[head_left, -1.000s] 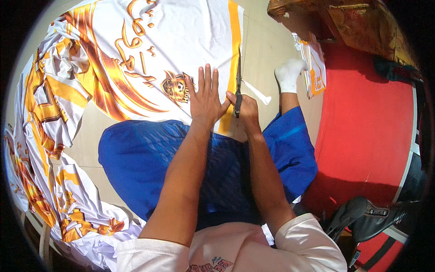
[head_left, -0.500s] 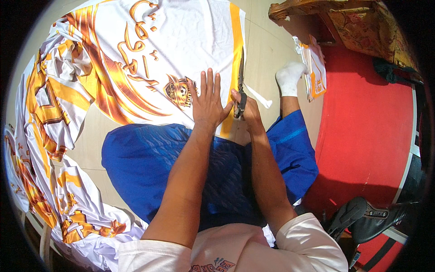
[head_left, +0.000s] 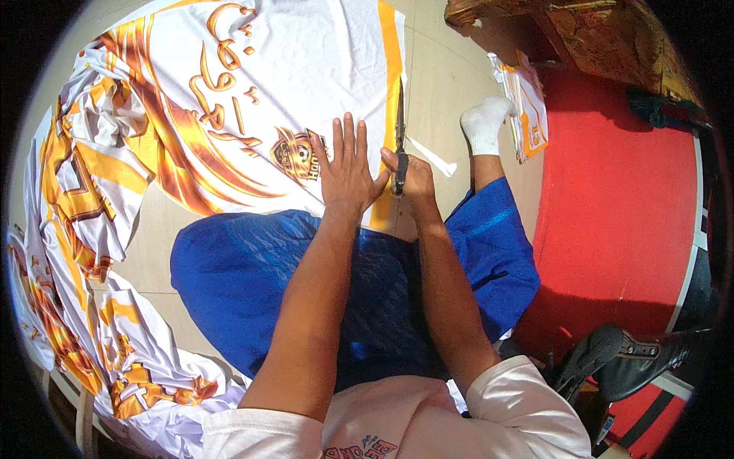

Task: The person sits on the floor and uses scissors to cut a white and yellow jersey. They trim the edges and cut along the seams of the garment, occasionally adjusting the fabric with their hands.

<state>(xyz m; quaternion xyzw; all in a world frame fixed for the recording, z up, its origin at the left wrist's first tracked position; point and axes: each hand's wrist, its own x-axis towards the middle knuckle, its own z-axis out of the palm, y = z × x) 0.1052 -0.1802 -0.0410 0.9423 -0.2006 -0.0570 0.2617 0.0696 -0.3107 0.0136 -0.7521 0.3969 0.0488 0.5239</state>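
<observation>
A white cloth panel (head_left: 306, 61) with gold lettering, a flame print and a football crest lies spread on the floor before me. My left hand (head_left: 348, 170) rests flat on it beside the crest, fingers stretched out. In my right hand (head_left: 417, 182) are dark scissors (head_left: 400, 145), gripped by the handles. Their long blades point away from me along the panel's yellow right border and look nearly closed. A thin white offcut (head_left: 433, 157) lies on the floor just right of the scissors. The lower handle is partly hidden by my fingers.
More printed white and gold cloth (head_left: 107, 168) is heaped at the left. A small stack of cut pieces (head_left: 526, 107) lies past my socked foot (head_left: 486, 126). Red matting (head_left: 612, 206) covers the right side, with carved wooden furniture (head_left: 612, 38) at the far right and a black machine-like object (head_left: 612, 359) nearer.
The scissors' blades have come closer together and stand more upright along the yellow border. My left hand stays flat on the cloth. The whole view has shifted slightly.
</observation>
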